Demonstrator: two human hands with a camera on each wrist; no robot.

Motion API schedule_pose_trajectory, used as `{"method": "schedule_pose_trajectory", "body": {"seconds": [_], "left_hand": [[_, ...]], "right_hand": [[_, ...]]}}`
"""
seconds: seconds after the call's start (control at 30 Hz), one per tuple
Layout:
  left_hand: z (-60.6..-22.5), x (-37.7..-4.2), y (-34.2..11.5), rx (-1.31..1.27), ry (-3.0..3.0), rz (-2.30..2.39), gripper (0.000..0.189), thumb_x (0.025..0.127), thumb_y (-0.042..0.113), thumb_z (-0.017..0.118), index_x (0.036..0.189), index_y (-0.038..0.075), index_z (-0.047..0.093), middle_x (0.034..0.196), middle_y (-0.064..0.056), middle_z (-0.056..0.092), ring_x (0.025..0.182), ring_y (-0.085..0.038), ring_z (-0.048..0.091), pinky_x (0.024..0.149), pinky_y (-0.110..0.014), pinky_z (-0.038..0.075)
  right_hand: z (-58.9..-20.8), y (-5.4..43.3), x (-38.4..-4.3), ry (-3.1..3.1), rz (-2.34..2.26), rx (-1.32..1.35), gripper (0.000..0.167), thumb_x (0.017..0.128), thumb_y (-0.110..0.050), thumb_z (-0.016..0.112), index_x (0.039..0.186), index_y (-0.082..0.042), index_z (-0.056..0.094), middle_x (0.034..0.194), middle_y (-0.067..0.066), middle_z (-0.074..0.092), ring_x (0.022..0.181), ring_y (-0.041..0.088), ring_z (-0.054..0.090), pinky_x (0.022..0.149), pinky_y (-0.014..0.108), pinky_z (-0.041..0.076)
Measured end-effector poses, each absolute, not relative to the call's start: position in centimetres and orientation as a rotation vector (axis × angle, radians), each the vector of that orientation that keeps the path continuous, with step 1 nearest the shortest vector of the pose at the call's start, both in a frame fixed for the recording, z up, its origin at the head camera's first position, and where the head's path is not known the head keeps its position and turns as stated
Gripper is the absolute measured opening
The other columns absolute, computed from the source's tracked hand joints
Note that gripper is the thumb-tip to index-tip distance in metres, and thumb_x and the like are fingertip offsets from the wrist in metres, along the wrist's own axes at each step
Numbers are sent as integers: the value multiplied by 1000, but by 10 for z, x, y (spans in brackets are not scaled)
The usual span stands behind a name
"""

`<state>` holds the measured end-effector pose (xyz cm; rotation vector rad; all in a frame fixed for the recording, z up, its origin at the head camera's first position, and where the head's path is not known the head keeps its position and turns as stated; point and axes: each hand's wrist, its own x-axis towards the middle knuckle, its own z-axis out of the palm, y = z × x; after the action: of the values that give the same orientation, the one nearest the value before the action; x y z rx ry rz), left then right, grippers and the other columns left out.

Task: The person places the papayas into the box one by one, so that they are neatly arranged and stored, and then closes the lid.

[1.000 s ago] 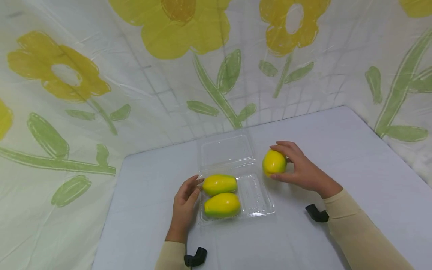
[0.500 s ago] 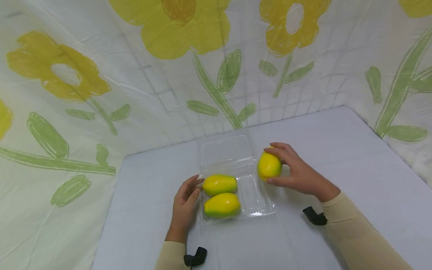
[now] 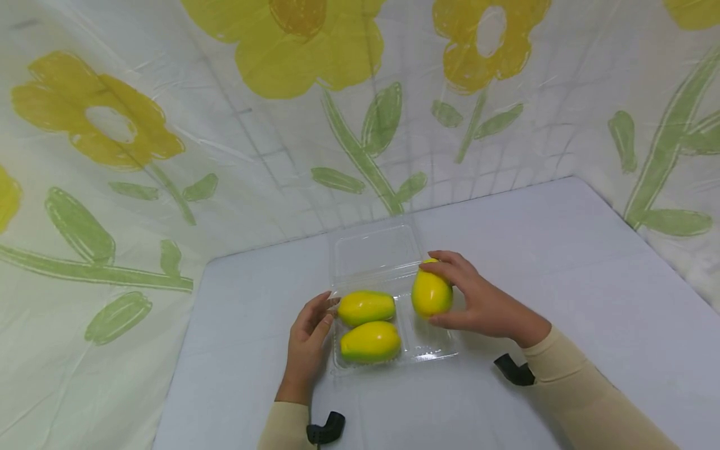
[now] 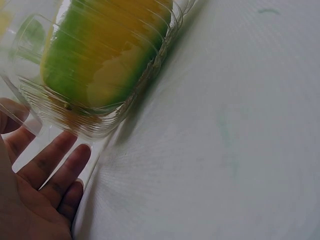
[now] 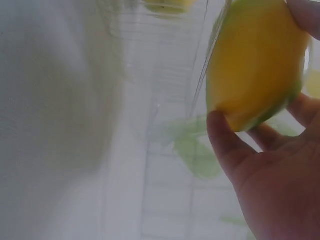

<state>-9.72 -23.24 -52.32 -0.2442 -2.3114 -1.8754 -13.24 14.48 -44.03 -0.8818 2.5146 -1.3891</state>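
Note:
A yellow-green papaya (image 3: 432, 295) is pinched between the thumb and fingers of my right hand (image 3: 478, 303), above the right part of a clear plastic clamshell box (image 3: 419, 350). In the right wrist view, fingertips and thumb press on opposite sides of this papaya (image 5: 257, 65). Side by side in the left part of the box lie an upper papaya (image 3: 367, 307) and a lower papaya (image 3: 370, 342). My left hand (image 3: 308, 337) rests at the box's left edge. Its fingers (image 4: 52, 155) are spread and fairly straight beside the ribbed plastic wall in the left wrist view.
The box's clear lid (image 3: 377, 250) lies folded back toward the wall. Beneath everything is a white-covered table (image 3: 253, 294), backed by a flower-patterned sheet (image 3: 225, 144). Black curved pieces (image 3: 327, 429) sit at both wrists.
My right hand has carried its papaya leftward and toward me, from beside the box to over its right part. My left hand, the box and the other two papayas stay put.

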Motion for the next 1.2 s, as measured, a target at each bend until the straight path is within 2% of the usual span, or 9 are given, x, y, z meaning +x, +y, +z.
{"method": "schedule_pose_trajectory", "body": {"seconds": [0.23, 0.53, 0.9, 1.2], "left_hand": [[-523, -97, -233, -249, -2308, -1872, 43, 111, 7, 59, 153, 16, 61, 145, -6, 67, 130, -29, 63, 110, -29, 49], [-524, -98, -233, -252, -2302, -1879, 43, 111, 8, 59, 153, 16, 61, 145, -6, 67, 131, -29, 63, 111, -30, 49], [-524, -98, -232, -264, -2298, -1879, 43, 111, 7, 59, 153, 16, 61, 145, -7, 67, 130, -30, 63, 111, -30, 49], [-523, -98, -232, -281, -2299, -1874, 43, 111, 7, 59, 154, 14, 60, 145, -8, 67, 130, -31, 63, 110, -30, 49]], "right_hand": [[-441, 139, -128, 2461, -1397, -949, 83, 90, -25, 90, 161, -20, 47, 176, 9, 20, 151, 37, 35, 113, 62, 44], [-442, 130, -122, 2472, -1287, -980, 85, 90, -23, 89, 163, -21, 47, 177, 6, 19, 153, 35, 34, 112, 58, 47], [-448, 119, -117, 2556, -1097, -1077, 83, 89, -32, 90, 161, -18, 50, 175, 11, 24, 150, 35, 38, 109, 56, 51], [-453, 117, -116, 2603, -988, -1145, 80, 89, -35, 91, 157, -12, 55, 172, 17, 30, 151, 37, 38, 113, 57, 48]]}}
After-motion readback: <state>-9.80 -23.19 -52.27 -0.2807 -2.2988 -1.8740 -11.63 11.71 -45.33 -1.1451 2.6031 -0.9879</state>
